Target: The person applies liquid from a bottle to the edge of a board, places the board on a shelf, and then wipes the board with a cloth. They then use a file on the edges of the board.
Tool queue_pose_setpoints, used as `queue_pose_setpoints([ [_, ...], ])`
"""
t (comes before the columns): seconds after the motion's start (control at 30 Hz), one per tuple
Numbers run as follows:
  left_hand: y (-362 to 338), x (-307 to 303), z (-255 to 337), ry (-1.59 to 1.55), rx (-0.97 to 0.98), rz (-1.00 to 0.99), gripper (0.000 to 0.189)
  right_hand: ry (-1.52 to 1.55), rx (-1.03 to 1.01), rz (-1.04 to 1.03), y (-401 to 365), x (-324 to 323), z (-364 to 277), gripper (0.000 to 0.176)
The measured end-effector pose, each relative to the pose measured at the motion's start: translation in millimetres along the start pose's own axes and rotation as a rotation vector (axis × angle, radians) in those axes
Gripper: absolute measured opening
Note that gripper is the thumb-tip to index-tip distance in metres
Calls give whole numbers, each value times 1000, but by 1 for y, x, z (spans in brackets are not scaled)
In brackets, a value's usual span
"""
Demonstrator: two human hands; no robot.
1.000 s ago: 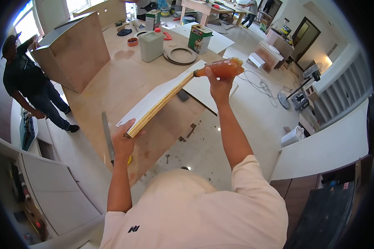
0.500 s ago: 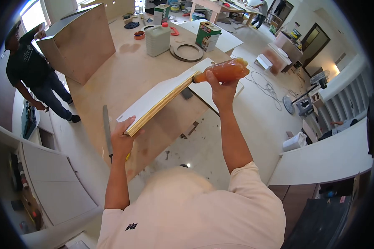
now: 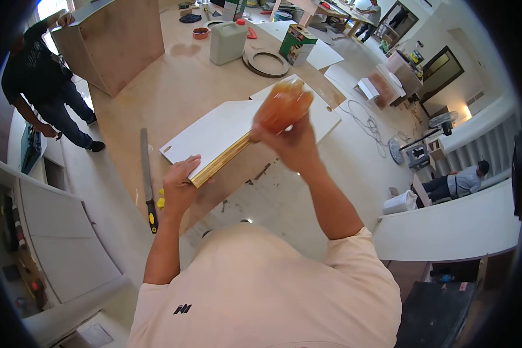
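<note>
My left hand [image 3: 182, 178] grips the near-left corner of a white-faced board [image 3: 214, 129], thumb side on top and fingers beneath. The board's long raw edge [image 3: 221, 160] faces me and shows yellowish wood layers with a wet shine. In my right hand [image 3: 291, 146], a clear plastic bottle [image 3: 284, 107] of orange-brown glue is tipped over, its base up and its neck end down by the far part of that edge. My fingers hide the bottle's mouth. Left of my left hand lies a long blade [image 3: 146, 159] with a black and yellow handle.
On the wooden worktable [image 3: 122, 124] stand a plywood box [image 3: 116, 46], a whitish jerrycan [image 3: 227, 43], a green tin [image 3: 297, 44] and rolls of edge banding [image 3: 267, 64]. A person [image 3: 43, 87] stands at the left by the box. Another person [image 3: 461, 181] sits at the right.
The board has tilted so more of its white face shows. My right hand has moved the bottle left along the edge, turning its base up towards me.
</note>
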State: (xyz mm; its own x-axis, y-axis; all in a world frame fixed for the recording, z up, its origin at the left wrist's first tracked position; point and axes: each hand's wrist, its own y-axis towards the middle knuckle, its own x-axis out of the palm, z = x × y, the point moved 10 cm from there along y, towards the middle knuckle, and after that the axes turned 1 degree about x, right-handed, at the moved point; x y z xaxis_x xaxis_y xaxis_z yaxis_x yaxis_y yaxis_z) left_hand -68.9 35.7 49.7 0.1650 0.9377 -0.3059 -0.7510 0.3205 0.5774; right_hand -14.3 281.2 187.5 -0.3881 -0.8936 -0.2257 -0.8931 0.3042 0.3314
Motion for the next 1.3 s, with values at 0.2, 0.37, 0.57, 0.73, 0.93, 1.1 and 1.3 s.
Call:
queue_pose_setpoints([
  [0.2, -11, 6, 10, 115, 72, 10, 48, -245, 10, 213, 18, -45, 21, 69],
  [0.37, -21, 13, 14, 152, 101, -12, 44, 102, 97, -58, -38, 38, 30, 69],
  [0.57, -24, 14, 14, 175, 146, -77, 45, -44, -68, -248, -79, 97, -17, 69],
  [0.73, -25, 16, 13, 162, 125, -29, 45, -12, 51, -92, -52, 49, 26, 70],
  [0.93, -27, 16, 15, 195, 174, -39, 46, -370, 70, 279, 17, -63, 46, 65],
  [1.1, -28, 15, 18, 236, 202, -32, 45, -192, 56, 185, -6, -22, 41, 65],
  [1.3, -30, 14, 3, 132, 90, -55, 40, -34, -24, -245, -82, 95, -4, 74],
])
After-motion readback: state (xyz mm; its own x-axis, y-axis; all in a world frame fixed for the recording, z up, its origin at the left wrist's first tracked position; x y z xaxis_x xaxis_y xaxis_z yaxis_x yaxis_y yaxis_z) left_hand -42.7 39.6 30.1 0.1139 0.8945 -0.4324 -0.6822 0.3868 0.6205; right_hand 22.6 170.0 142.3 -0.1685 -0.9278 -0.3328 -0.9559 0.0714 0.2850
